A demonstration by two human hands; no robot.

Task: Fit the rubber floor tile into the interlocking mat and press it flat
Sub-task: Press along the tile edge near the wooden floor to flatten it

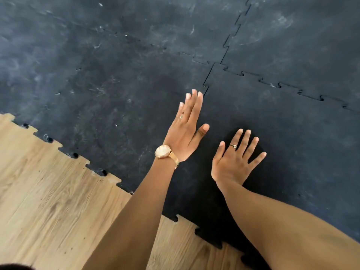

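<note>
One large interlocking mat [116, 65] covers most of wood floor [48, 211]; scuffed grey, seams closed. Rubber floor tile [282, 143], darker and cleaner, sits in near-right corner, tabs meshed on far and left edges, so looks seated; pressing phase by judgement. Right hand [236, 160] flat on tile, fingers spread, grasping nothing: spreads load. Left hand [187, 129] open, on edge, raised beside left seam, likely poised to pat joint. Watch [163, 152] on left wrist.
</note>
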